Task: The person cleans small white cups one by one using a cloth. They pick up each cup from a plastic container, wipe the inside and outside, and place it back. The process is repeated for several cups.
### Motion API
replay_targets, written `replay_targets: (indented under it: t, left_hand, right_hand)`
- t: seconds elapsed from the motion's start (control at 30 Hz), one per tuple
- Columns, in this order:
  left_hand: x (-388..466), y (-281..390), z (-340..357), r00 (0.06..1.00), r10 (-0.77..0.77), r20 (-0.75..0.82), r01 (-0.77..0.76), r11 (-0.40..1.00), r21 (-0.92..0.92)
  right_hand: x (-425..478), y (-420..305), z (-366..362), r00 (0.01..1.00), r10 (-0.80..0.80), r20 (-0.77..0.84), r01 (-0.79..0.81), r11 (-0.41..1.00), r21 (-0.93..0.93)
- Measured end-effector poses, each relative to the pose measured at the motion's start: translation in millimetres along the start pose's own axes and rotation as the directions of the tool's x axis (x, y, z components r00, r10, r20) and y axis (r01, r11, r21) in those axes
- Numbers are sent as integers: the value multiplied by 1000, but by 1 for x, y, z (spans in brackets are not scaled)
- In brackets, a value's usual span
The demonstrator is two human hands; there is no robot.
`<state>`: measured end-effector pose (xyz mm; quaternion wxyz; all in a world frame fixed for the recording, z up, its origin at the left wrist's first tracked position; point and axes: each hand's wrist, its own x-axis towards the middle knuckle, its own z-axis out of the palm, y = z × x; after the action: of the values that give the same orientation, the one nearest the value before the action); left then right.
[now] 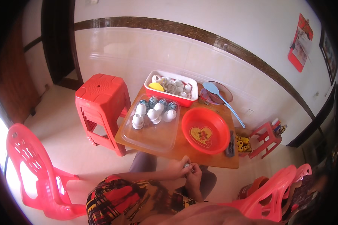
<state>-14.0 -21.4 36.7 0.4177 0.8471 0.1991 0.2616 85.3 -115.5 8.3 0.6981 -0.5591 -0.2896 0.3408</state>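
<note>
Just past the front edge of the wooden table (163,153), my left hand (180,167) and my right hand (194,175) meet over my lap. Both hold a small patterned object (187,166), perhaps a cup, mostly covered by the fingers. On the table, a clear plastic tray (157,140) carries several upturned white cups (153,114) and several blue-patterned cups (163,102). A red plastic basin (219,121) stands to its right. Behind the tray, a red and white basin (171,99) holds cups, glassware and a yellow item (156,86).
A red stool (101,90) stands left of the table. Behind the basin, a blue long-handled spoon (228,105) lies across a bowl (224,92). A dark cloth (230,146) is at the right table edge. Red plastic chairs (31,146) stand at left and right.
</note>
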Motion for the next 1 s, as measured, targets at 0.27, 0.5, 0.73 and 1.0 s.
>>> replay_targets:
  t: [0.27, 0.5, 0.73, 1.0]
  left_hand:
    - [7, -60, 62, 940, 339, -28, -334, 936, 109]
    - [1, -1, -1, 999, 1, 38, 0, 1000, -26]
    - [15, -23, 23, 990, 129, -61, -135, 983, -124]
    - [33, -14, 20, 866, -217, 450, 497, 458, -737]
  right_hand:
    - [9, 14, -22, 997, -70, -29, 57, 945, -322]
    - [7, 2, -2, 994, 10, -112, -28, 987, -157]
    - [6, -12, -2, 961, 226, -157, -225, 974, 20]
    - [16, -14, -9, 973, -82, -216, 10, 948, -318]
